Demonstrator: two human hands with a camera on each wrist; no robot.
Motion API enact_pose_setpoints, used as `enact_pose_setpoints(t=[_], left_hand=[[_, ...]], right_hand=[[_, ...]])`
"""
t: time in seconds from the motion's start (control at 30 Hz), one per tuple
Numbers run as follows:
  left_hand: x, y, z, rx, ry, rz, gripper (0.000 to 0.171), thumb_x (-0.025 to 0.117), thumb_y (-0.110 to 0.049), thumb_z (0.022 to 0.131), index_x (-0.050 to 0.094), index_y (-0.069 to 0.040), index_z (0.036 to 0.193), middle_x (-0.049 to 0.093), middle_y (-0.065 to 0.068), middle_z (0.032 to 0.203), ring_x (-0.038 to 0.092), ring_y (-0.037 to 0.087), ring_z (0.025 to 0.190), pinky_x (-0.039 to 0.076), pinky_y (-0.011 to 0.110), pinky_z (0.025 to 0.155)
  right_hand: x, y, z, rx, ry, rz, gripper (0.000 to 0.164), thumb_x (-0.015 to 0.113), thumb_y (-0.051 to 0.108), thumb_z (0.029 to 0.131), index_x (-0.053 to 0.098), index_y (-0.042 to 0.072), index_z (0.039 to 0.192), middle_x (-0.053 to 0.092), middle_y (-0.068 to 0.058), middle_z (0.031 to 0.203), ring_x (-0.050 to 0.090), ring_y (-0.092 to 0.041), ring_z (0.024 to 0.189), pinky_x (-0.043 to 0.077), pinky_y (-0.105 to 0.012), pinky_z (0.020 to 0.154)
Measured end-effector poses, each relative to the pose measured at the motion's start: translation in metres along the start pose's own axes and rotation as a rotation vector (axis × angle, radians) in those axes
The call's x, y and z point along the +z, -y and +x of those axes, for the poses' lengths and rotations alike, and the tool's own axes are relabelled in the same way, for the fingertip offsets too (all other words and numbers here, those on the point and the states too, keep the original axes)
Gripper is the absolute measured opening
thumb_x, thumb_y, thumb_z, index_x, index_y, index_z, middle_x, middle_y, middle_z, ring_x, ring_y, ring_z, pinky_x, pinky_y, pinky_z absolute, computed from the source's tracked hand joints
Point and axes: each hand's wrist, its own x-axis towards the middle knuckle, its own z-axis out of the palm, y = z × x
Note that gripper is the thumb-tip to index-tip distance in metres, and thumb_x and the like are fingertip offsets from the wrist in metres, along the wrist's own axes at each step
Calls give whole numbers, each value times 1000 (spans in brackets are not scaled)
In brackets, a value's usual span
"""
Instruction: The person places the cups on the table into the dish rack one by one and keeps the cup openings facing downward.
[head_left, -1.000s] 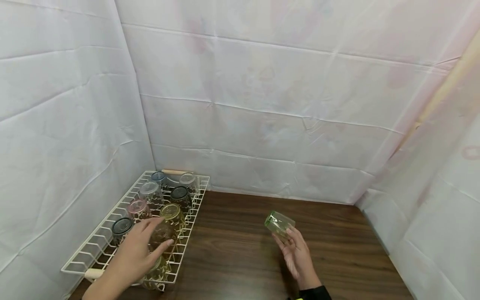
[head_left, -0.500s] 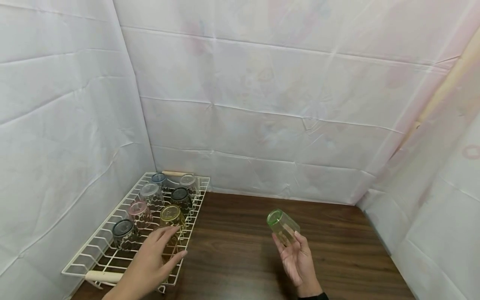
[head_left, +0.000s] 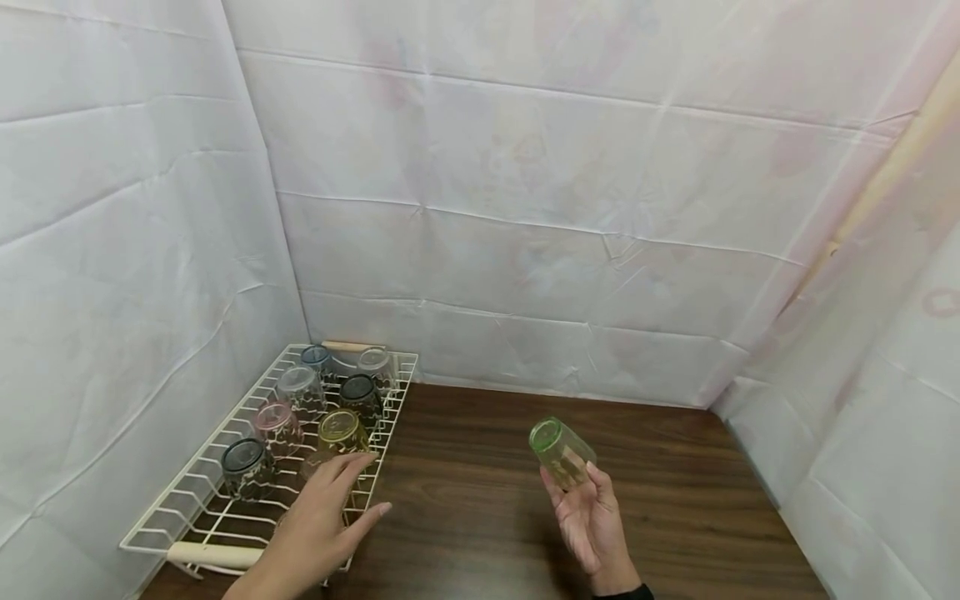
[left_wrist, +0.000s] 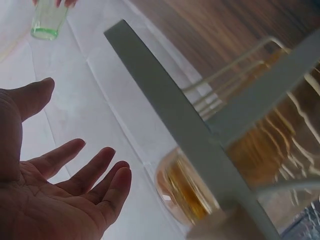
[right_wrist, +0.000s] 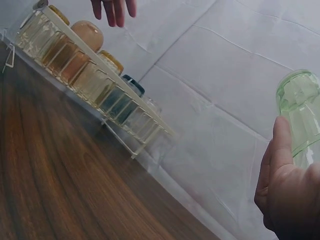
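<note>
A clear green drinking glass [head_left: 562, 451] is held tilted above the table by my right hand [head_left: 591, 527], the thumb and fingers around its lower end and the green base pointing up and left. In the right wrist view the thumb lies along the green glass [right_wrist: 299, 107]. My left hand [head_left: 318, 521] hovers over the near right side of the white wire rack [head_left: 168, 502], fingers spread and nothing in them. It hides some glasses below. The left wrist view shows the palm of my left hand [left_wrist: 65, 200] facing up beside an amber glass [left_wrist: 185, 187].
Several upside-down glasses stand in the rack: a yellow glass [head_left: 341, 427], a pink glass [head_left: 277, 425], a dark glass [head_left: 246, 462], a blue glass [head_left: 317, 358] and others. Wooden handles [head_left: 213, 554] cap its ends. White sheets [head_left: 487, 208] wall in the dark wooden table [head_left: 465, 492].
My left hand has drifted right and toward me over the rack, its fingers staying spread. My right hand has tipped the green glass a little more upright.
</note>
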Motion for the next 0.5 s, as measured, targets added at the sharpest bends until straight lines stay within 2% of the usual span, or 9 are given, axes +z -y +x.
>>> enact_pose_setpoints(t=[0.1,0.33,0.5], left_hand=[[4,-5,2,3,5,-17,67,90,-37,86,65,-15,144,69,6,133,68,29,124,59,54,98],[15,-26,14,90,-38,-71,67,91,-35,84,65,-18,143,69,0,133,67,23,124,58,50,101],[22,-46,24,85,22,-146,68,90,-37,86,63,-22,146,68,-2,138,66,20,128,59,47,104]], right_hand=[[1,-2,0,10,16,-18,36,27,28,117,39,21,150,48,0,153,56,-13,141,44,-30,126],[8,-10,-1,36,103,-7,39,24,28,117,48,17,146,57,0,147,59,-14,138,45,-29,125],[22,-21,-2,76,204,11,40,22,26,117,47,15,147,55,-2,150,57,-15,143,43,-29,126]])
